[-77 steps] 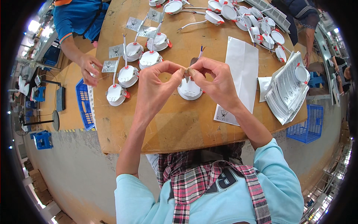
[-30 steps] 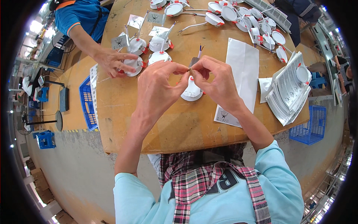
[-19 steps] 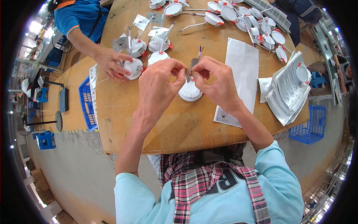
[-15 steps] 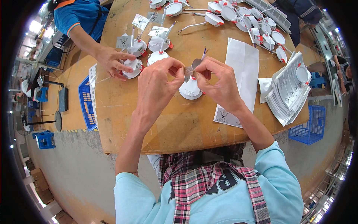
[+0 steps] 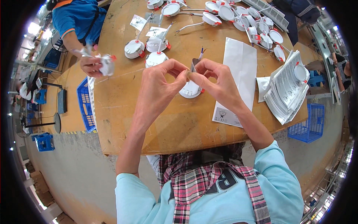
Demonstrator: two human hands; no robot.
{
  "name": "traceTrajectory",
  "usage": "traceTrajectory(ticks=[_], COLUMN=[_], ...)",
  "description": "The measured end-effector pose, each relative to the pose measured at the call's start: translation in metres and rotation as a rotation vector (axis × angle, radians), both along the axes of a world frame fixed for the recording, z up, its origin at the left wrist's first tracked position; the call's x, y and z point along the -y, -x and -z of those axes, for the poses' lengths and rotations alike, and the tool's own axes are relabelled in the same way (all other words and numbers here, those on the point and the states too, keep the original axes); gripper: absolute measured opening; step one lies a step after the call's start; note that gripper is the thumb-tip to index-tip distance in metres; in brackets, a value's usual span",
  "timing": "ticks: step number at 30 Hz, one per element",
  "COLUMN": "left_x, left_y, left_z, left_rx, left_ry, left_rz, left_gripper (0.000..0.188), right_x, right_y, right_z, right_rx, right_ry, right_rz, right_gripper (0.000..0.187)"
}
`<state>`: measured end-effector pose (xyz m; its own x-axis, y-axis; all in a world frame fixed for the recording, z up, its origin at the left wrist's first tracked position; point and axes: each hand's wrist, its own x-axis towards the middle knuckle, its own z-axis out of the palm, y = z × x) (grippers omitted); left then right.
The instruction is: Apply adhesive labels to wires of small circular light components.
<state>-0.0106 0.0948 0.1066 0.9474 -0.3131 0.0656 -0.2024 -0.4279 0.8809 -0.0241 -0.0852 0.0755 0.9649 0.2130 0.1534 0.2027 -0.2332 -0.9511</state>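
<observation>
My left hand (image 5: 158, 84) and my right hand (image 5: 220, 82) meet over a white round downlight (image 5: 189, 90) on the table. The fingertips of both pinch a small grey label (image 5: 193, 66) beside the lamp's cable (image 5: 201, 53). Fingers cover most of the label, so how far it wraps the cable is hidden. Just beyond my left hand lies another downlight (image 5: 156, 59) with its cable standing up. Further downlights (image 5: 134, 48) behind it carry flag-like labels (image 5: 138, 22) on their cables.
A co-worker's hand (image 5: 90, 66) at the left holds a blurred downlight (image 5: 107, 65). A pile of downlights (image 5: 240, 22) fills the far right. A long white printed sheet (image 5: 238, 67) lies right of my hands, beside a stack of printed sheets (image 5: 285, 91). Blue baskets (image 5: 306, 123) stand beside the table.
The co-worker's hand has lifted a downlight off the table and moved left with it. My fingertips have closed nearer together on the label, hiding more of it.
</observation>
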Motion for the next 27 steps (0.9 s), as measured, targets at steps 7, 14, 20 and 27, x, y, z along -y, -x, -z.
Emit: traceTrajectory(ticks=[7, 14, 20, 27], left_x=[-0.007, 0.003, 0.001, 0.009], left_y=[-0.006, 0.004, 0.006, 0.010], left_z=[0.013, 0.029, 0.032, 0.029], left_rx=[-0.163, 0.136, -0.014, -0.063], left_ry=[0.173, 0.156, 0.318, 0.440], left_rz=[0.071, 0.019, -0.058, -0.122], left_gripper=[0.014, 0.021, 0.016, 0.015], right_x=[0.002, -0.002, -0.003, -0.005], right_y=[-0.002, 0.000, 0.000, 0.001], right_z=[0.004, 0.001, 0.007, 0.002], right_rx=[-0.029, -0.104, -0.077, -0.082], right_ry=[-0.192, -0.179, -0.257, -0.234], right_rz=[-0.028, 0.035, 0.010, 0.030], right_gripper=[0.016, 0.016, 0.015, 0.014])
